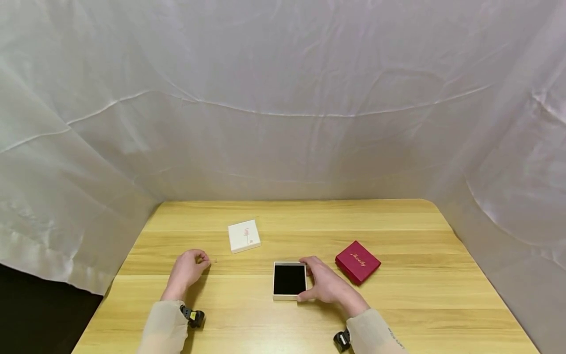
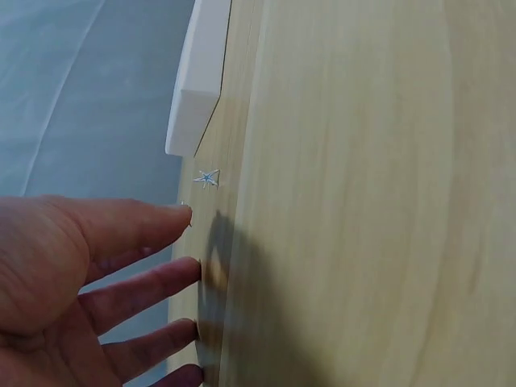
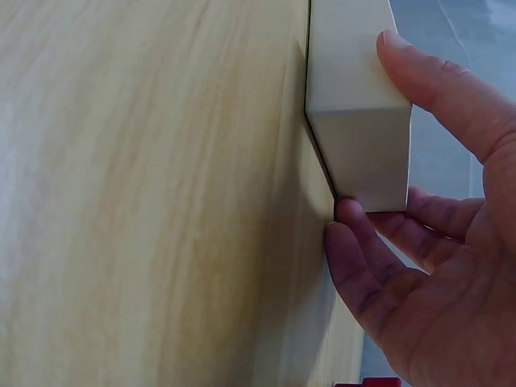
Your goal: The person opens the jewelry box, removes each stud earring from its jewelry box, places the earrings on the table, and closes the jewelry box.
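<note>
My left hand [image 1: 187,269] is low over the left of the table; thumb and forefinger pinch a tiny thin piece [image 2: 188,216], mostly hidden by the thumb tip. Just beyond the fingertips lies a small silvery star-shaped ornament [image 2: 207,177], like a piece of jewelry. My right hand [image 1: 326,283] grips the right side of a shallow white box base [image 1: 285,297] with a black lining, thumb at the near side and fingers at the far side. In the right wrist view that box's pale wall [image 3: 363,153] sits between thumb and fingers. The box rests on the table.
A white lid-like box [image 1: 244,236] with a pink flower print lies behind, between the hands. Right of my right hand sits a dark red box [image 1: 358,262] lettered "Jewelry". Pale cloth [image 1: 283,137] hangs behind and beside the wooden table [image 1: 420,314].
</note>
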A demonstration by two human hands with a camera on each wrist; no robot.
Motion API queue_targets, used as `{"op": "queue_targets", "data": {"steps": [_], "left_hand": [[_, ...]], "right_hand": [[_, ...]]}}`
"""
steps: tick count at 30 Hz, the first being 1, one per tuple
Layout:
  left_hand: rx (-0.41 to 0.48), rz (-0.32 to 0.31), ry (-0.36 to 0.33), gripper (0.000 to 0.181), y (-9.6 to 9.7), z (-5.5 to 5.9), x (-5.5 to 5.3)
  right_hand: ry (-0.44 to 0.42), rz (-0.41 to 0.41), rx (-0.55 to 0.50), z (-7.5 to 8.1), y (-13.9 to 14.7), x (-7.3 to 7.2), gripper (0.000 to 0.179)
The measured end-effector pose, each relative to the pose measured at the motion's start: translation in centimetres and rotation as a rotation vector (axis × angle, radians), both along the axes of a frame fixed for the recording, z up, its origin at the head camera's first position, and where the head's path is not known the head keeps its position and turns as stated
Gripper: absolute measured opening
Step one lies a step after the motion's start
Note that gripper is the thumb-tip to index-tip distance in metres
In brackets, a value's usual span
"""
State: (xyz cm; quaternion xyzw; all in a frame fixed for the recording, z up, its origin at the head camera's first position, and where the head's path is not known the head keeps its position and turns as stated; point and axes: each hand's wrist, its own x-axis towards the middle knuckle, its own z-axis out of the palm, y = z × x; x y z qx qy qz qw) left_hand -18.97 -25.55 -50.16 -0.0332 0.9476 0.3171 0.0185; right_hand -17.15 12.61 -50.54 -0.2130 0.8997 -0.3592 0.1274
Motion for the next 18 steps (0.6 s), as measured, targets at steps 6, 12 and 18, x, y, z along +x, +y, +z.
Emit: {"op": "queue_targets", "data": {"steps": [6, 12, 18], "left_hand": [[-0.005, 0.050, -0.014, 0.006, 0.15, -0.13, -0.22], [-0.007, 0.059, -0.019, 0.008, 0.27, -0.10, -0.26], [-0.006, 0.051, -0.024, 0.009, 0.26, -0.13, -0.33]], "right_hand": [[-0.006, 0.002, -0.005, 0.04, 0.01, 0.04, 0.090], [-0.004, 0.003, -0.010, 0.06, -0.01, 0.10, 0.091], [-0.002, 0.002, -0.009, 0.09, 0.01, 0.13, 0.091]]}}
